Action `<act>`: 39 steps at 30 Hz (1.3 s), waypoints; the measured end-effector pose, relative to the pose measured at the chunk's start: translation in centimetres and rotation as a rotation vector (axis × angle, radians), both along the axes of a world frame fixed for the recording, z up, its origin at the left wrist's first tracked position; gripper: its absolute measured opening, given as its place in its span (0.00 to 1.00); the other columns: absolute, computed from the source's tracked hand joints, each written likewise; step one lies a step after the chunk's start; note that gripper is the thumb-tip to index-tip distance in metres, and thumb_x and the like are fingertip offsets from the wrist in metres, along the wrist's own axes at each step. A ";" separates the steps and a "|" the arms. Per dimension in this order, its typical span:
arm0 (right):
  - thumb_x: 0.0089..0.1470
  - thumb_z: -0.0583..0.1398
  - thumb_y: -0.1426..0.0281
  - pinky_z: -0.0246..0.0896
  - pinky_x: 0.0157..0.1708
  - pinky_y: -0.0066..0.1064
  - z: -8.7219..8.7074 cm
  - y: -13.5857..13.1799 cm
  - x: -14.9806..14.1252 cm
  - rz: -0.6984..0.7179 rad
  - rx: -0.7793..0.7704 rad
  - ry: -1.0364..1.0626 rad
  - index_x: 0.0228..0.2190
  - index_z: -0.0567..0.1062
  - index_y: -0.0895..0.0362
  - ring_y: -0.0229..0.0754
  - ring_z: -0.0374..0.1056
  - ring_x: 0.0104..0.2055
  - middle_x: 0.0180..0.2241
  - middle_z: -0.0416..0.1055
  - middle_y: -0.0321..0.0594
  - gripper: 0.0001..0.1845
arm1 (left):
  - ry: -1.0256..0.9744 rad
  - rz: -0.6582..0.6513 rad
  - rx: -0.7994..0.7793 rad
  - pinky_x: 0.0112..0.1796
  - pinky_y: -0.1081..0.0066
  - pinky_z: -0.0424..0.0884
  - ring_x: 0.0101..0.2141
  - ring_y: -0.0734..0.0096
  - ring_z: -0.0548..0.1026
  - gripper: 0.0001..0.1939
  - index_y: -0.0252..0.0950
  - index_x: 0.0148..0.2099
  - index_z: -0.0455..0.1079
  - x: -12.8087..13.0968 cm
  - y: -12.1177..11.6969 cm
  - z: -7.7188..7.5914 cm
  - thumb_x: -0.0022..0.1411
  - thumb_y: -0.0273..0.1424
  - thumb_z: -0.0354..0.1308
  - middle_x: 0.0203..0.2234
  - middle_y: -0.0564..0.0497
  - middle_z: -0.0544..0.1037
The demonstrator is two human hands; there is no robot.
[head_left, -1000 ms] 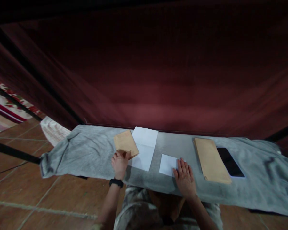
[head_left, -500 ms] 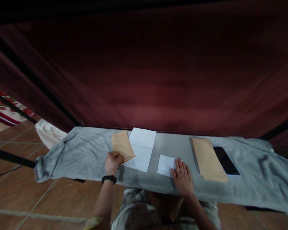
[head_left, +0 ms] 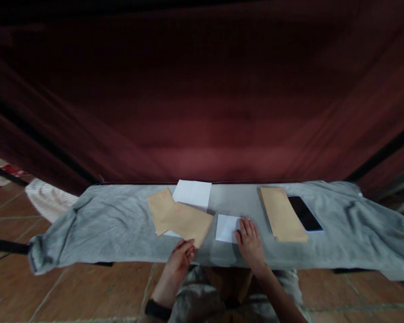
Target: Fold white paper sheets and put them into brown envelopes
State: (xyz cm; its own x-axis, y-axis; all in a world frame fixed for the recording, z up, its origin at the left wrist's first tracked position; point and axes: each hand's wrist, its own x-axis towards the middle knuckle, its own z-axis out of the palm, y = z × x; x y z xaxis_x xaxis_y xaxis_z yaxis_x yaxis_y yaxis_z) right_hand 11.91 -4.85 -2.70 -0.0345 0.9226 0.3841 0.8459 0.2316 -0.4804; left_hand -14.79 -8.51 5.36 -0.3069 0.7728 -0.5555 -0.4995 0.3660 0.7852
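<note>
My left hand (head_left: 181, 257) pinches the near corner of a brown envelope (head_left: 192, 222), which slants over the white sheets. Under its left end lies another brown envelope (head_left: 160, 210), partly covered. Behind them a white sheet of paper (head_left: 192, 194) shows, its lower part mostly hidden by the envelopes. My right hand (head_left: 250, 242) rests flat, fingers stretched out, on the right edge of a smaller folded white paper (head_left: 226, 228). That paper lies on the grey cloth between my two hands.
A stack of brown envelopes (head_left: 283, 215) lies to the right, beside a dark-screened phone (head_left: 305, 214). Grey cloth (head_left: 114, 224) covers the narrow table. A dark red fabric wall (head_left: 208, 134) rises right behind it, and tiled floor (head_left: 121, 287) shows below.
My left hand has moved right, drawing one brown envelope off the other and across the white sheet. My right hand stays on the folded paper. The view has shifted slightly.
</note>
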 end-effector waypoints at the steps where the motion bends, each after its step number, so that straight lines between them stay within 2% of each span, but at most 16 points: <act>1: 0.68 0.48 0.58 0.51 0.66 0.54 0.4 -0.1 -0.2 0.022 -0.018 0.088 0.61 0.68 0.61 0.56 0.53 0.69 0.66 0.59 0.54 0.29 | -0.025 -0.012 0.020 0.24 0.77 0.67 0.23 0.73 0.75 0.20 0.38 0.26 0.64 1.7 -0.4 -0.4 0.37 0.30 0.75 0.20 0.57 0.72; 3: 0.67 0.48 0.56 0.56 0.64 0.51 1.1 -0.6 -0.8 0.068 -0.084 0.296 0.59 0.71 0.59 0.54 0.58 0.67 0.63 0.65 0.53 0.28 | -0.062 -0.031 0.056 0.26 0.76 0.68 0.24 0.75 0.74 0.19 0.38 0.26 0.65 4.6 -1.0 -1.1 0.38 0.32 0.74 0.21 0.58 0.73; 5: 0.65 0.51 0.54 0.62 0.60 0.48 1.9 -1.0 -1.7 0.070 -0.199 0.529 0.55 0.74 0.56 0.52 0.66 0.60 0.57 0.72 0.51 0.27 | -0.076 -0.055 0.074 0.28 0.75 0.69 0.24 0.75 0.73 0.19 0.38 0.26 0.65 6.9 -1.3 -1.7 0.38 0.32 0.74 0.21 0.58 0.73; 8: 0.60 0.56 0.54 0.71 0.46 0.39 2.8 -1.3 -2.7 0.137 -0.424 0.856 0.53 0.74 0.54 0.47 0.75 0.44 0.43 0.79 0.43 0.25 | -0.088 -0.094 0.099 0.30 0.73 0.69 0.26 0.72 0.74 0.17 0.39 0.27 0.67 9.0 -1.6 -2.3 0.40 0.34 0.73 0.24 0.56 0.76; 11: 0.52 0.61 0.57 0.70 0.34 0.33 3.5 -1.3 -3.1 0.123 -0.517 1.044 0.45 0.77 0.54 0.43 0.72 0.32 0.31 0.78 0.36 0.21 | -0.104 -0.126 0.106 0.31 0.72 0.70 0.28 0.71 0.74 0.16 0.38 0.32 0.71 9.8 -1.9 -2.5 0.42 0.36 0.73 0.28 0.54 0.78; 15: 0.45 0.64 0.57 0.67 0.31 0.30 4.8 -1.4 -3.0 0.100 -0.621 1.251 0.34 0.78 0.54 0.42 0.70 0.31 0.29 0.76 0.35 0.16 | -0.159 -0.128 0.056 0.32 0.71 0.70 0.27 0.72 0.74 0.19 0.38 0.33 0.72 9.7 -2.0 -2.3 0.40 0.35 0.75 0.28 0.55 0.78; 17: 0.45 0.64 0.56 0.67 0.30 0.29 5.3 -1.5 -2.9 0.121 -0.676 1.301 0.33 0.78 0.55 0.41 0.70 0.30 0.28 0.76 0.35 0.17 | -0.182 -0.146 0.032 0.33 0.71 0.70 0.27 0.71 0.74 0.20 0.38 0.32 0.71 9.5 -1.9 -2.2 0.38 0.36 0.76 0.27 0.55 0.78; 20: 0.46 0.64 0.53 0.67 0.30 0.29 5.5 -1.5 -2.7 0.169 -0.692 1.254 0.34 0.78 0.55 0.41 0.70 0.29 0.27 0.76 0.35 0.20 | -0.144 -0.250 0.014 0.34 0.69 0.72 0.31 0.66 0.77 0.19 0.39 0.32 0.72 9.4 -1.8 -1.9 0.41 0.39 0.75 0.28 0.52 0.79; 23: 0.50 0.62 0.55 0.69 0.34 0.31 5.0 -1.2 -2.1 0.156 -0.592 1.126 0.35 0.78 0.56 0.42 0.71 0.31 0.28 0.77 0.36 0.18 | -0.065 -0.363 -0.005 0.34 0.68 0.73 0.33 0.63 0.79 0.18 0.39 0.33 0.73 9.6 -2.3 -1.8 0.46 0.44 0.73 0.30 0.49 0.80; 26: 0.51 0.60 0.59 0.69 0.41 0.33 4.4 -0.9 -1.1 0.106 -0.493 1.020 0.38 0.77 0.55 0.43 0.72 0.37 0.33 0.78 0.37 0.16 | 0.011 -0.497 -0.013 0.32 0.68 0.73 0.31 0.63 0.79 0.20 0.38 0.34 0.74 9.9 -3.1 -1.7 0.50 0.49 0.69 0.29 0.47 0.80; 29: 0.52 0.57 0.63 0.69 0.44 0.34 4.0 -0.9 -0.2 0.106 -0.442 0.912 0.41 0.77 0.55 0.44 0.73 0.40 0.36 0.78 0.38 0.16 | 0.283 -0.645 0.122 0.35 0.63 0.75 0.32 0.59 0.79 0.18 0.38 0.34 0.74 10.1 -3.3 -1.2 0.56 0.49 0.65 0.29 0.45 0.80; 31: 0.53 0.55 0.64 0.69 0.45 0.36 3.9 -1.0 0.2 0.110 -0.434 0.881 0.42 0.77 0.55 0.45 0.73 0.40 0.37 0.79 0.39 0.17 | 0.663 -0.684 0.338 0.47 0.55 0.74 0.45 0.52 0.79 0.15 0.39 0.43 0.76 10.0 -2.6 -0.5 0.59 0.43 0.63 0.41 0.41 0.81; 32: 0.54 0.55 0.63 0.69 0.46 0.37 3.9 -1.1 0.4 0.118 -0.437 0.881 0.42 0.77 0.55 0.45 0.73 0.41 0.38 0.79 0.39 0.17 | 0.876 -0.693 0.464 0.55 0.50 0.68 0.55 0.49 0.73 0.20 0.40 0.52 0.74 9.8 -2.1 -0.1 0.59 0.39 0.64 0.53 0.40 0.77; 34: 0.54 0.55 0.63 0.68 0.49 0.38 3.9 -1.2 0.6 0.164 -0.453 0.896 0.43 0.77 0.55 0.46 0.73 0.43 0.40 0.79 0.40 0.18 | 1.254 -0.761 0.641 0.64 0.41 0.52 0.68 0.44 0.55 0.37 0.44 0.67 0.61 9.3 -0.6 0.6 0.57 0.34 0.66 0.69 0.41 0.58; 36: 0.54 0.56 0.62 0.68 0.50 0.39 3.9 -1.2 0.8 0.225 -0.477 0.917 0.44 0.77 0.55 0.46 0.73 0.43 0.40 0.79 0.40 0.19 | 1.521 -0.881 0.700 0.65 0.36 0.44 0.71 0.42 0.43 0.50 0.45 0.72 0.50 8.8 0.9 1.0 0.53 0.33 0.70 0.73 0.41 0.43; 39: 0.55 0.57 0.60 0.69 0.49 0.40 3.9 -1.3 1.1 0.265 -0.500 0.933 0.44 0.78 0.55 0.46 0.73 0.43 0.39 0.79 0.40 0.19 | 1.674 -1.053 0.700 0.64 0.34 0.41 0.71 0.40 0.41 0.61 0.44 0.74 0.42 8.0 3.0 0.7 0.47 0.38 0.74 0.73 0.37 0.38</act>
State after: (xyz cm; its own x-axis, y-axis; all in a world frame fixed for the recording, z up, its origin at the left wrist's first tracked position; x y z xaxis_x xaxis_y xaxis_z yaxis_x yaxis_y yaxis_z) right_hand 13.01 -6.12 1.21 -0.1449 0.9880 -0.0539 0.0514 -0.0469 -0.9976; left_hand -6.78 -5.52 6.06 0.5043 0.8558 0.1154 0.8169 -0.5161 0.2576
